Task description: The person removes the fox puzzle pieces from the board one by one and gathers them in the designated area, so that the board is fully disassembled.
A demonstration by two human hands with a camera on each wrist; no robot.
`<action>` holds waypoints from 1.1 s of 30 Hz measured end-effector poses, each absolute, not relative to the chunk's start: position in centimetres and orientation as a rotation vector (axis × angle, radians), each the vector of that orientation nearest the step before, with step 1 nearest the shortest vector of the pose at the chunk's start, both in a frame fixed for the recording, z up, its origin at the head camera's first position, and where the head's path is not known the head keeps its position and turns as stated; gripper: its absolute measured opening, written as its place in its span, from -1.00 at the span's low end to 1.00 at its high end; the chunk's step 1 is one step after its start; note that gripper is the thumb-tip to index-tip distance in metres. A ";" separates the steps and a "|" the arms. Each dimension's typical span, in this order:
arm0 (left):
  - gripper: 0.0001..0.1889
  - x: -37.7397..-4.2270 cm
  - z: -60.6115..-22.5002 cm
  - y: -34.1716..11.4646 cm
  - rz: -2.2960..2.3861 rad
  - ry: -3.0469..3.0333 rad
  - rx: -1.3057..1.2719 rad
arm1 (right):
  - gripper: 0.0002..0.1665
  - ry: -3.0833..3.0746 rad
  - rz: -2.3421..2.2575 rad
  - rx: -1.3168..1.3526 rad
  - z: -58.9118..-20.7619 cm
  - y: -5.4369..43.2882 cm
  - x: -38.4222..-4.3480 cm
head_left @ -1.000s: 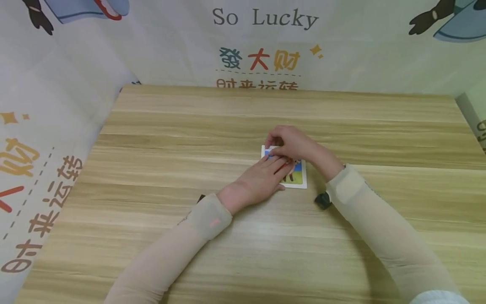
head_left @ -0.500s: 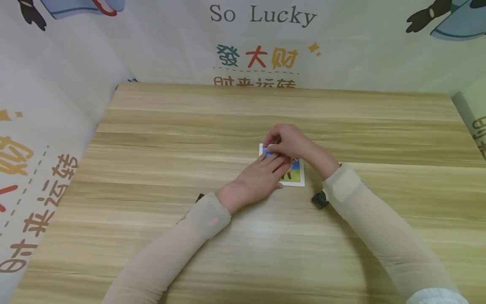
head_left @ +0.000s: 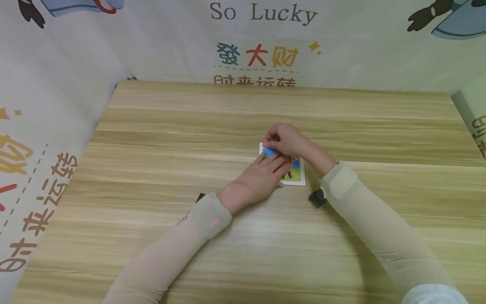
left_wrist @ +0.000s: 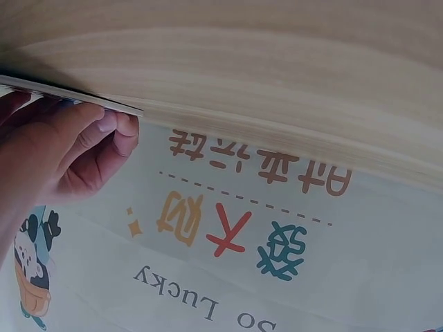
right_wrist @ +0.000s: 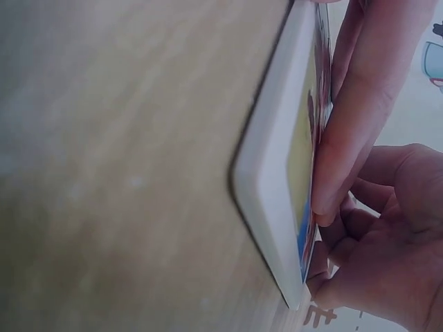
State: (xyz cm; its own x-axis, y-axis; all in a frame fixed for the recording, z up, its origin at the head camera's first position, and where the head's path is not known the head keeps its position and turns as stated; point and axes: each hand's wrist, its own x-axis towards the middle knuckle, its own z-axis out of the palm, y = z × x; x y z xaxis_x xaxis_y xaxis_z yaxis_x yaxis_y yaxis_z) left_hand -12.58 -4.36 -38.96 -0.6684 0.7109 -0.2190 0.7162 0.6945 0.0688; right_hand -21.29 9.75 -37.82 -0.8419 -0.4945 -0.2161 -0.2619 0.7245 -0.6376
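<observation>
Left hand (head_left: 261, 177) spread on picture board (head_left: 295, 173), right hand (head_left: 287, 139) curled, grip unclear, "So Lucky" backdrop (head_left: 262, 31)

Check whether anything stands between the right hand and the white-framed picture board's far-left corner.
Nothing visible stands between the right hand and that corner of the white-framed picture board; the hand is right beside it. The left hand lies across the board's middle, so it could obstruct work there.
</observation>
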 end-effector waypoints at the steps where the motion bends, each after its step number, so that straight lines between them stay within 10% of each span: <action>1: -0.34 -12.6 -38.9 -4.4 -0.031 2.676 1.142 | -0.83 2.555 -0.859 -0.591 -37.8 9.8 -21.3; 33: -0.42 -11.5 -38.4 -3.7 -0.102 2.718 1.016 | -0.85 2.577 -0.894 -0.620 -37.8 10.8 -20.7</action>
State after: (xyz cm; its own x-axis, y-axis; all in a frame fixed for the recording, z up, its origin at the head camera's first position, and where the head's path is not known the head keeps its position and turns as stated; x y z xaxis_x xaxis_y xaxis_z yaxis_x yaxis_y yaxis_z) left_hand -11.52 -3.71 -38.43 -0.7304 0.6375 -0.2453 0.6541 0.7562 0.0176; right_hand -20.69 10.77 -37.76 -0.8458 -0.5045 -0.1734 -0.2888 0.7063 -0.6463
